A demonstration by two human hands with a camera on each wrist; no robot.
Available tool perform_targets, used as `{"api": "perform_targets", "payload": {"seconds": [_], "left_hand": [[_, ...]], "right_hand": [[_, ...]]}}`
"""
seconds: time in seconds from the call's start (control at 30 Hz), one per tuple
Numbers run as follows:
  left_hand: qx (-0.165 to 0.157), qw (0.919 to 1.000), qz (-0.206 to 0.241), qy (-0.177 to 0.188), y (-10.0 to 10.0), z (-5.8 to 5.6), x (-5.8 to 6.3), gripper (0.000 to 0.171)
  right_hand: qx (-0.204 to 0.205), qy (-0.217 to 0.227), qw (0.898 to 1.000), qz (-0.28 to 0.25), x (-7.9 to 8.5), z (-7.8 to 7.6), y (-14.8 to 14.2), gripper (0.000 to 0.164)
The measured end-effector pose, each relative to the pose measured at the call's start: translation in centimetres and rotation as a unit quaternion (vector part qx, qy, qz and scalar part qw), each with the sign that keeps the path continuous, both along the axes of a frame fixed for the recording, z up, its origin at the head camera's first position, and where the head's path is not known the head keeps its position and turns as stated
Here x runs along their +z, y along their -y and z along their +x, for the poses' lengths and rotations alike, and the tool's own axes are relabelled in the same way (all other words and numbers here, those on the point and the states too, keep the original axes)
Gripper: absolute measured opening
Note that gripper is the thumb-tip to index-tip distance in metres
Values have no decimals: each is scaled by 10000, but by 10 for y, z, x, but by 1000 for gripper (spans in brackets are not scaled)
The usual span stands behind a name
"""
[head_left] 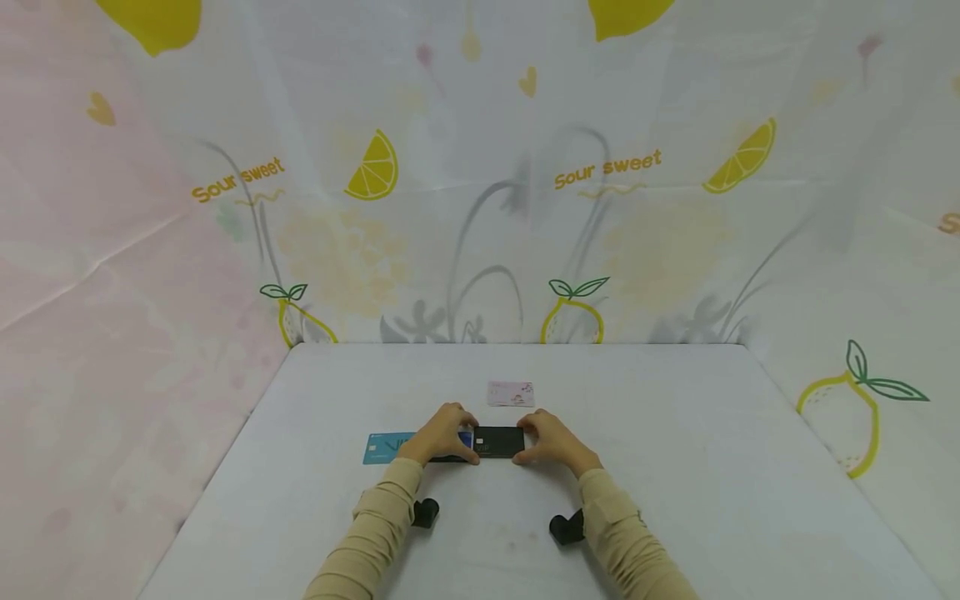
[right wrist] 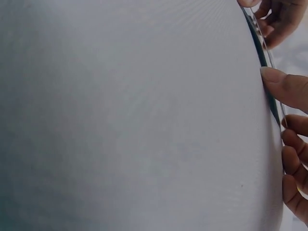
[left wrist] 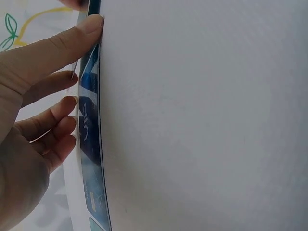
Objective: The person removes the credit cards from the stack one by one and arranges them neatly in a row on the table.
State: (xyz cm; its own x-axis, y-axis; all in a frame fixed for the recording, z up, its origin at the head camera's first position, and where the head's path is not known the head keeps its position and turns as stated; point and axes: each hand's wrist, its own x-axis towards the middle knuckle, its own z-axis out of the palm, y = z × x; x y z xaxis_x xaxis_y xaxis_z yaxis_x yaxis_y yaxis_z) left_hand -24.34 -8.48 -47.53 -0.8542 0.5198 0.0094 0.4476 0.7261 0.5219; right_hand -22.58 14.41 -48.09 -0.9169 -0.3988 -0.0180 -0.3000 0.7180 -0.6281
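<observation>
A black card [head_left: 498,443] printed "VIP" lies flat on the white table, at the right end of a row of cards. My left hand [head_left: 444,436] pinches its left end, thumb at the near corner and index finger at the far one. At the right end my right hand [head_left: 551,440] grips it likewise between thumb and fingers. Beneath the left hand, partly hidden, is a dark blue card [left wrist: 90,125], butting up against the black one. Leftmost in the row comes a light blue card [head_left: 382,448].
Behind the row lies a pale pink card [head_left: 510,393] with small printed figures. The white table [head_left: 675,467] ends at a back curtain [head_left: 480,250] with lemon prints. Black wrist-worn devices [head_left: 567,528] sit under both sleeves.
</observation>
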Motion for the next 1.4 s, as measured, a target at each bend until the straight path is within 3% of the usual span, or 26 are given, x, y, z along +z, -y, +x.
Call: {"api": "perform_targets", "payload": {"seconds": [0.17,0.43,0.7,1.1,1.4], "left_hand": [[-53,10000,17,-63,2,0,-2,55],[-67,9998,205,-41,4,1,-2,55],[-166,9996,192,-136,3,-2,-3,54],[-99,9998,163,-96,4,3,-4,54],[27,9998,192,-68,8,4,-4,54]], "right_hand": [[5,-9,10000,-31,0,2,-1,56],[401,-354,9976,-442,-12,-2,-9,57],[30,-205,9997,-127,-2,2,-1,45],[147,-325,9994,10,-5,2,2,43],[165,-120,9998,14,-2,4,9,43]]}}
